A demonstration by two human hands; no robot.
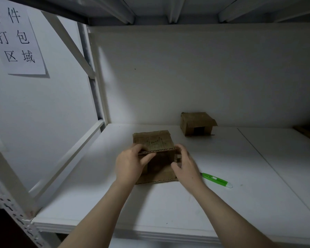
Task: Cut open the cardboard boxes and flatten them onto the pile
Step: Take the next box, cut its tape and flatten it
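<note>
Paper sign (16,37) on left wall: "寄件 打包 区域", handwritten black characters.

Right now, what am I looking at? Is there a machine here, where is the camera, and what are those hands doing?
There is no machine here. A person works with bare hands, and the one picture comes from a camera worn on their head, looking forward and down. The left hand and right hand both grip a brown cardboard box standing on a white shelf. The left pinches the edge of its top flap, and the right curls round its right side. A green cutter lies on the shelf beside the right wrist, untouched. A second box, with loose flaps, sits further back by the wall. A paper sign hangs on the left wall.
</note>
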